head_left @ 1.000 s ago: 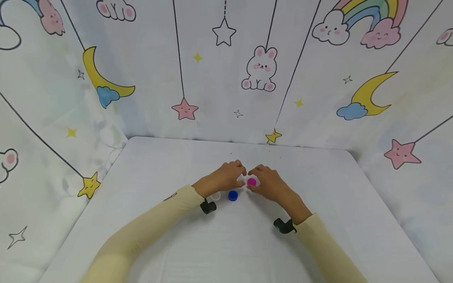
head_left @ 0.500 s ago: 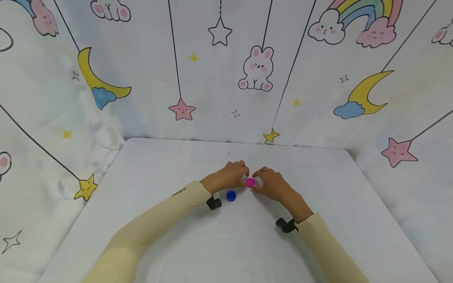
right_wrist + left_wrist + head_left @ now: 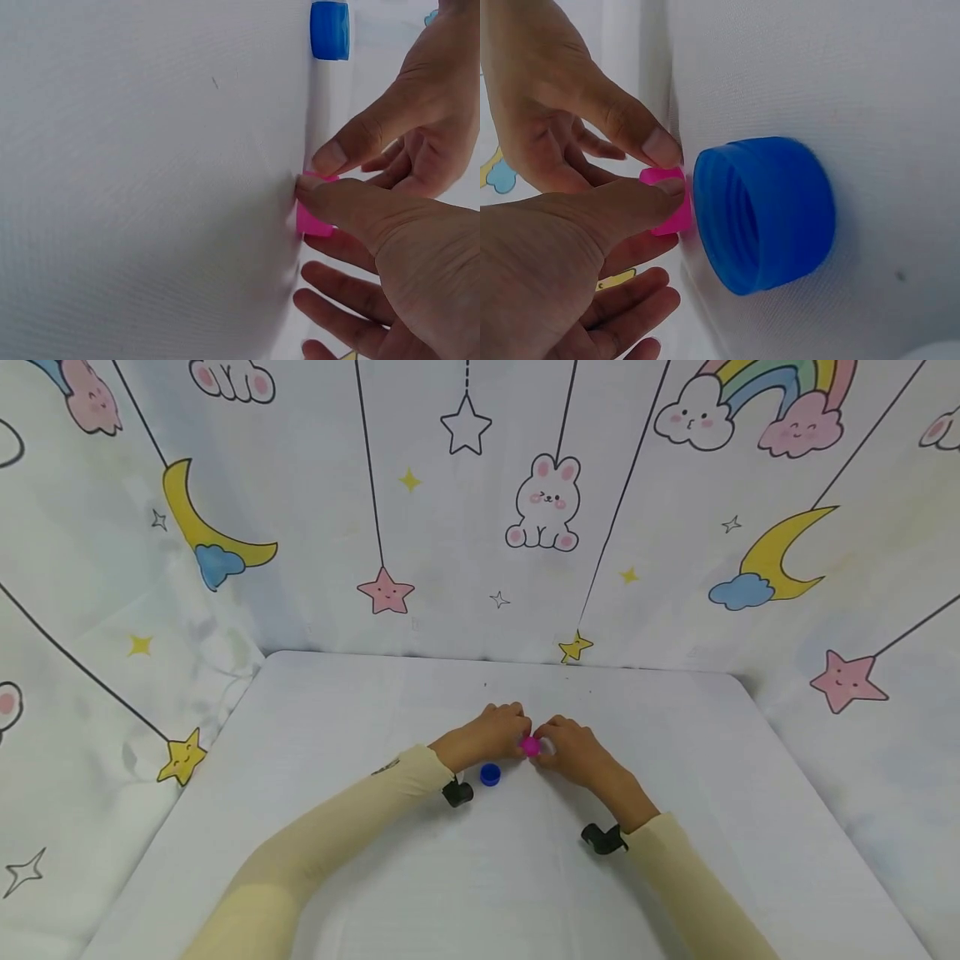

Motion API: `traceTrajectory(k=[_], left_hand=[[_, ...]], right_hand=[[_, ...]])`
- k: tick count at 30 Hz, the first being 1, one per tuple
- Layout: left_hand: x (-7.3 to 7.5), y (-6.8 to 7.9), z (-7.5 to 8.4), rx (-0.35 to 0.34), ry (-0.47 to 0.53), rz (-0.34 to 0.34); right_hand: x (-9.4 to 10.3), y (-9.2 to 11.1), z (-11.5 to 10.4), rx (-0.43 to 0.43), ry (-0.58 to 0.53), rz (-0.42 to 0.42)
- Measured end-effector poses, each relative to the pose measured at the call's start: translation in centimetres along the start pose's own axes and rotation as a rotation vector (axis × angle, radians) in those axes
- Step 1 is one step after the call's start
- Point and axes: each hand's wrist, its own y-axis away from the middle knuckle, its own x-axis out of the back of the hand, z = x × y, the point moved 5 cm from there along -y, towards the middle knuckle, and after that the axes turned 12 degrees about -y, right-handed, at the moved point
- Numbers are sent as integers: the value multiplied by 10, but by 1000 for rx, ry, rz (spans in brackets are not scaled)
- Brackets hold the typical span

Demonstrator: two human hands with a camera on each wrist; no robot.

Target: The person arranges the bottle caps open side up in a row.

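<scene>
A pink bottle cap (image 3: 531,747) lies between both hands, close over the white table. My left hand (image 3: 491,732) pinches it with thumb and index finger; in the left wrist view the thumb covers part of the cap (image 3: 673,214). From the other side, my right hand (image 3: 573,752) holds it too, its thumb (image 3: 319,193) across the cap's face and its index finger on the far side. The other fingers of both hands are loosely bent. Nearer to me than the left hand, a blue bottle cap (image 3: 490,775) stands with its threaded hollow showing in the left wrist view.
A whitish round piece (image 3: 936,351) shows at the corner of the left wrist view, mostly hidden by the left wrist in the head view. White cloth covers the table (image 3: 480,877). Behind stands a printed backdrop (image 3: 315,527) with moons, stars and rabbits.
My left hand has moved right, up to the pink cap, and now pinches it. The fingers of both hands have closed in around it. The whitish piece has become mostly covered by the left wrist.
</scene>
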Motion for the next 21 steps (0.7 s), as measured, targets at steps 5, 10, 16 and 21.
traceTrajectory(k=[5, 10, 16, 21], left_hand=[[2, 3, 1, 1, 4, 1], [0, 1, 2, 4, -20, 4], [-1, 0, 3, 1, -47, 9], [2, 4, 3, -5, -30, 12]], right_hand=[[-2, -1, -1, 1, 9, 10], [-3, -2, -1, 14, 9, 24], [-4, -2, -1, 7, -3, 25], [-4, -1, 0, 21, -11, 30]])
